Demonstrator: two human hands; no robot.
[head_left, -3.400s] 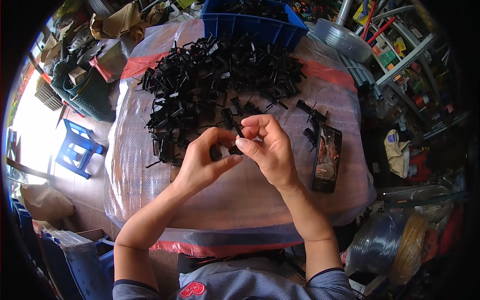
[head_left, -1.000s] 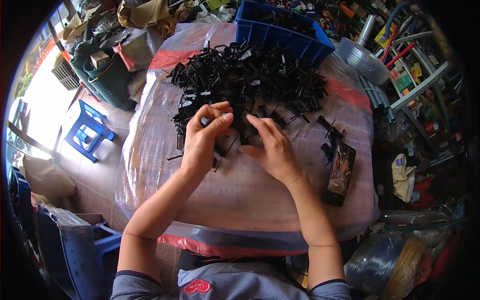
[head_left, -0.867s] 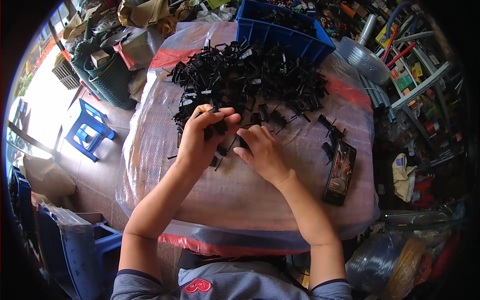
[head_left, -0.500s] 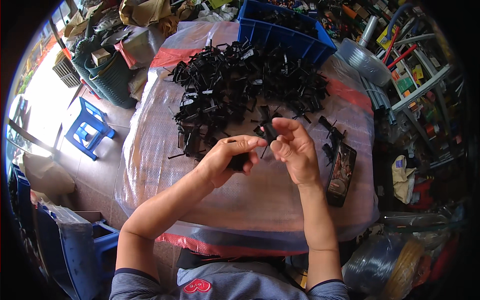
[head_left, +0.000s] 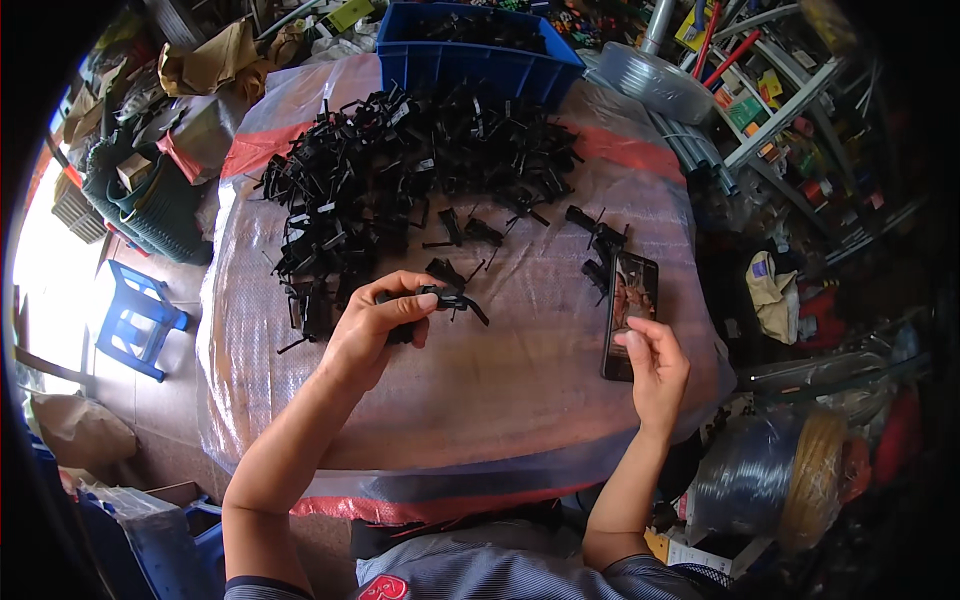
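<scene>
Black part, one, with a curved arm (head_left: 452, 299): held above the near half of the counter (head_left: 520, 410), jutting rightward from the left hand (head_left: 378, 325). Fingers of that hand: closed on the part, thumb along its top, remaining fingers curled beneath; more black material shows below the thumb, number of pieces unclear.

Right hand (head_left: 655, 372): raised over the lower right of the phone (head_left: 630, 290), palm turned inward, thumb and forefinger bent toward each other with a narrow gap. Contact with the screen: cannot be told.

Phone: dark case, lit screen, lying on the right side of the counter, slightly tilted from upright in view.

Loose black parts (head_left: 599, 232): small group, just beyond and left of the phone's upper end. Further loose black parts (head_left: 470, 229): near the middle of the counter, between the large pile and the left hand.

Pile of black parts (head_left: 400, 165): large, tangled, spread across the far and left areas of the counter, thin arms pointing in all directions.

Blue crate (head_left: 480, 67): at the far edge, behind the pile, black pieces inside.

Counter covering: translucent woven sheeting, red bands at far and near ends.

Blue stool (head_left: 140, 320): on the floor, left of the counter.
</scene>
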